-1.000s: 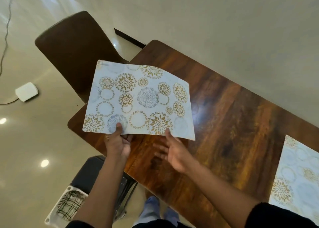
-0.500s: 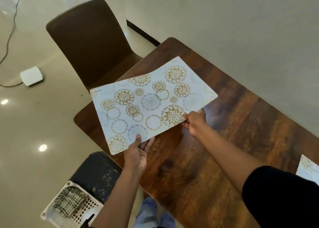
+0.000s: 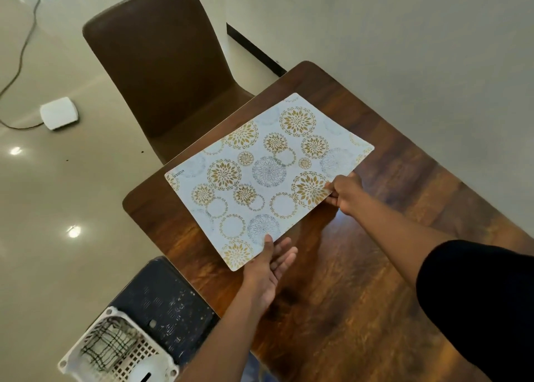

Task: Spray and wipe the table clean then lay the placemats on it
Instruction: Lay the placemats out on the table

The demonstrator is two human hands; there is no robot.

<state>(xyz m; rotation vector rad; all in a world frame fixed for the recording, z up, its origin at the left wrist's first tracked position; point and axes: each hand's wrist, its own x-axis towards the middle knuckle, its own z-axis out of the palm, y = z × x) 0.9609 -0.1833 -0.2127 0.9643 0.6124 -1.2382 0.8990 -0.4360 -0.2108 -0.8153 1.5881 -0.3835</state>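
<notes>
A white placemat (image 3: pixel 268 176) with gold and grey flower circles lies flat just over the far left end of the dark wooden table (image 3: pixel 361 280). My left hand (image 3: pixel 267 266) pinches its near corner, thumb on top and fingers spread below. My right hand (image 3: pixel 345 194) grips the mat's right edge with curled fingers. I cannot tell whether the mat touches the table.
A brown chair (image 3: pixel 161 72) stands at the table's far end. A dark stool (image 3: pixel 164 303) and a white basket (image 3: pixel 115 350) with a checked cloth sit by the near left edge. A white box (image 3: pixel 59 113) with a cable lies on the floor. The wall runs along the table's right side.
Both hands have carried the placemat down and turned it from tilted to nearly flat over the table end. My right hand shifted from open under it to gripping its right edge.
</notes>
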